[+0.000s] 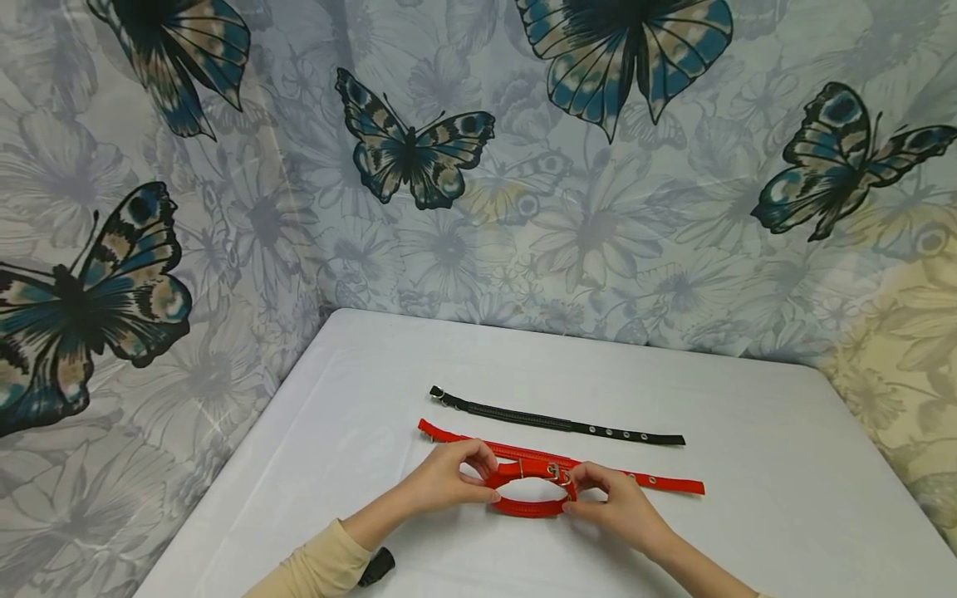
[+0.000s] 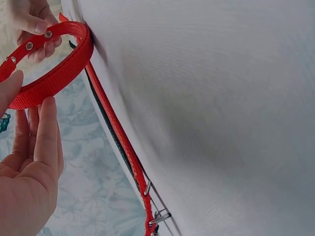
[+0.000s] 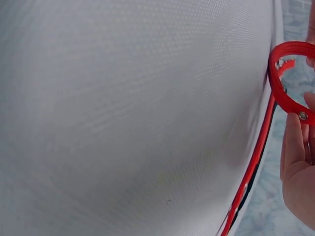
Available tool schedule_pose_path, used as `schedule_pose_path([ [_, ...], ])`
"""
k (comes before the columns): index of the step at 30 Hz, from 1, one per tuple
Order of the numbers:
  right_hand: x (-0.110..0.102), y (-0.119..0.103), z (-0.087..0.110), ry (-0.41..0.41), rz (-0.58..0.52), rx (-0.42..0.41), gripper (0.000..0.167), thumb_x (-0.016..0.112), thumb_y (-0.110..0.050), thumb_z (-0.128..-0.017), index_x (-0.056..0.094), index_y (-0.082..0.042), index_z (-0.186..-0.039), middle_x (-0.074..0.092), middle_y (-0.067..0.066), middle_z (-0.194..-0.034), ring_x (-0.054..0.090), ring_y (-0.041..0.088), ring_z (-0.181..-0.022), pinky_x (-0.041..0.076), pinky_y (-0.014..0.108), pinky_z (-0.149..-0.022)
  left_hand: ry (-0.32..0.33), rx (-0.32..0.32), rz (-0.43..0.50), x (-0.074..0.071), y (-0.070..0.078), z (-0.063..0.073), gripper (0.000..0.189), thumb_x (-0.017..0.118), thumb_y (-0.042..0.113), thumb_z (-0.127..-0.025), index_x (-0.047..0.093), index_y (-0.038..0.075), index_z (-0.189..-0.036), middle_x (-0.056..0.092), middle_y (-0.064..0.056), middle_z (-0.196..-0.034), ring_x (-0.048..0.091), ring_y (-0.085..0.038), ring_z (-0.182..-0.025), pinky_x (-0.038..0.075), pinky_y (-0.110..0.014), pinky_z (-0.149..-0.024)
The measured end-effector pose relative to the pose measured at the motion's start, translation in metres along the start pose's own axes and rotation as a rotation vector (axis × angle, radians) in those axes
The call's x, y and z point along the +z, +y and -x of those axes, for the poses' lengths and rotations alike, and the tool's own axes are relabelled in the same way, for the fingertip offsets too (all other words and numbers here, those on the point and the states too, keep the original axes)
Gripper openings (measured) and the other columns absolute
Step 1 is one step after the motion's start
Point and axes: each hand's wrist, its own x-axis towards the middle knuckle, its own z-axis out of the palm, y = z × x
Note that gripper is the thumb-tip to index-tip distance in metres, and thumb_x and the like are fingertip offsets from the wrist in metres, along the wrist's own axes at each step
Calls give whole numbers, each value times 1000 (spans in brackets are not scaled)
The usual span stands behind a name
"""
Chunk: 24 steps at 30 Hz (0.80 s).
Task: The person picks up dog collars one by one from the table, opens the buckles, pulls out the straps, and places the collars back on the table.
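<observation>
Between both hands a red collar (image 1: 531,508) is held in a buckled loop, its metal buckle and ring on the far side in the head view. My left hand (image 1: 449,477) pinches the loop's left end between thumb and fingers. At the right end my right hand (image 1: 615,502) pinches it in the same way. Metal eyelets show on the strap of this collar (image 2: 64,76) in the left wrist view. Just behind the loop a second red collar (image 1: 679,486) lies stretched out flat, partly hidden by the hands.
Farther back a black collar (image 1: 523,417) lies straight, roughly parallel to the flat red one. A small black item (image 1: 378,566) sits by the left sleeve (image 1: 321,561), partly covered by it. The white-covered table (image 1: 763,432) meets butterfly-patterned cloth (image 1: 598,241) behind.
</observation>
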Motion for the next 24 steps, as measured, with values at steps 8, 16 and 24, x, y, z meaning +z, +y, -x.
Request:
schedule_pose_path([
  [8, -5, -6, 2, 15, -74, -28, 28, 79, -19, -82, 66, -15, -106, 67, 4, -95, 62, 12, -90, 50, 29, -79, -5, 0, -17, 0, -1, -1, 27, 83, 11, -77, 63, 13, -94, 62, 4, -90, 60, -10, -88, 55, -21, -75],
  [16, -8, -14, 4, 35, -73, -44, 29, 81, -25, -81, 66, -14, -103, 66, -3, -92, 61, 14, -92, 51, 29, -80, 2, 6, -18, 0, -3, -1, 27, 83, 10, -77, 63, 13, -94, 62, 5, -89, 60, -9, -87, 55, -21, -75],
  [24, -4, -14, 3, 63, -58, 4, 23, 81, -29, -80, 67, -21, -96, 67, -6, -90, 62, 14, -90, 52, 29, -81, 20, 8, -34, 0, -3, 2, 27, 83, 12, -77, 64, 13, -95, 63, 6, -88, 61, -9, -86, 55, -21, -75],
])
